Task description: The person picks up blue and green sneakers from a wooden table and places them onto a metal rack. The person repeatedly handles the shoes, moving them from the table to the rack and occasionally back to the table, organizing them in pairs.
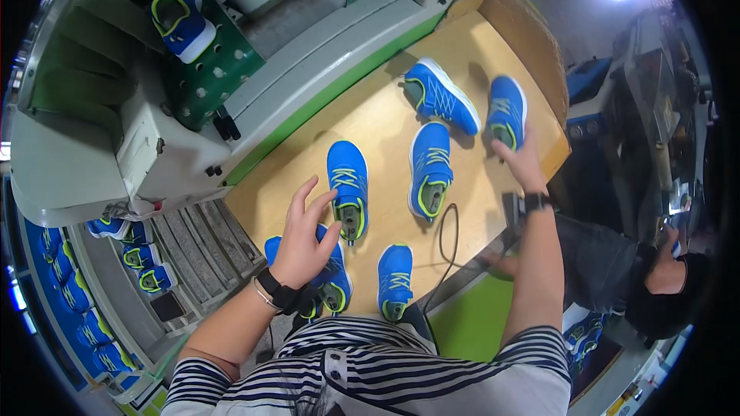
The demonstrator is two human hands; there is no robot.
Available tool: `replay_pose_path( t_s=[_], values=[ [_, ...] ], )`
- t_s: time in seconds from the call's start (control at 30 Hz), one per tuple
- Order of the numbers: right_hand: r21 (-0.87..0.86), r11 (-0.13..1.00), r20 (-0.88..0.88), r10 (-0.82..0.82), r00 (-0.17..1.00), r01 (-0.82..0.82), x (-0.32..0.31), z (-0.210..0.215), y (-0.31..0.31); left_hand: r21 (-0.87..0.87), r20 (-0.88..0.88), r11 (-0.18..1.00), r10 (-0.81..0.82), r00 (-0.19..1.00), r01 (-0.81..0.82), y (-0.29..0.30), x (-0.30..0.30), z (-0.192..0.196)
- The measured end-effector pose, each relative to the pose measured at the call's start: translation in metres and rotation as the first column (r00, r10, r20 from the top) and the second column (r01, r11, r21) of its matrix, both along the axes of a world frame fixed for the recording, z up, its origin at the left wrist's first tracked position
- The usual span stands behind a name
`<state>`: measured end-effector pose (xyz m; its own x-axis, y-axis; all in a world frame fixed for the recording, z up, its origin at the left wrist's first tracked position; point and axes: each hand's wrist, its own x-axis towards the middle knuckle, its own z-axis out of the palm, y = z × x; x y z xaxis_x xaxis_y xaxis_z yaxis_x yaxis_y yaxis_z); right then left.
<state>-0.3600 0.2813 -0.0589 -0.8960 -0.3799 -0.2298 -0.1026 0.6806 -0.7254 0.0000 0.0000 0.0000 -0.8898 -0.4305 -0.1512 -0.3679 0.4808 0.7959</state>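
Striped shirt fabric (385, 362) lies nearest the lens. Right hand (524, 166): thumb and fingers lie at the heel of a blue shoe (506, 108) on the table's far right side; blur hides how tightly they close and whether they grip it. The left hand (302, 239) has fingers spread wide with nothing between them, just beside a second blue shoe (347, 166), its toe pointing away; whether a fingertip touches it, I cannot tell. Both shoes look light, with soft uppers likely to dent under a squeeze and stiffer soles; the heel, thumb inside the collar, seems the surest hold. Farther out on the tan table (385, 223), a centre shoe (430, 158) stands near a tipped shoe (443, 100). Beyond runs a spotted green belt (239, 62).
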Motion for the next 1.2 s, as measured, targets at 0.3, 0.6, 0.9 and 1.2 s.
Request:
replay_pose_path(
  t_s=[0.3,0.6,0.9,1.2],
  values=[
    [-0.586,0.772,0.222,-0.140,0.965,0.247,0.167,-0.026,0.057,0.097,-0.211,0.978,-0.163,0.964,0.186,0.091,-0.081,-0.031],
    [-0.437,0.797,-0.128,-0.514,0.848,0.417,0.186,-0.046,0.015,0.648,-0.048,0.755,0.170,0.984,-0.099,0.119,-0.129,-0.065],
    [-0.817,0.524,0.266,-0.029,0.964,0.241,0.206,0.122,-0.050,0.557,-0.398,0.806,0.471,0.788,-0.201,-0.015,-0.039,0.126],
    [-0.384,0.811,-0.644,0.106,0.757,-0.441,0.027,0.194,-0.255,-0.159,-0.613,0.759,0.425,0.666,-0.631,-0.156,-0.091,0.106]
  ],
)
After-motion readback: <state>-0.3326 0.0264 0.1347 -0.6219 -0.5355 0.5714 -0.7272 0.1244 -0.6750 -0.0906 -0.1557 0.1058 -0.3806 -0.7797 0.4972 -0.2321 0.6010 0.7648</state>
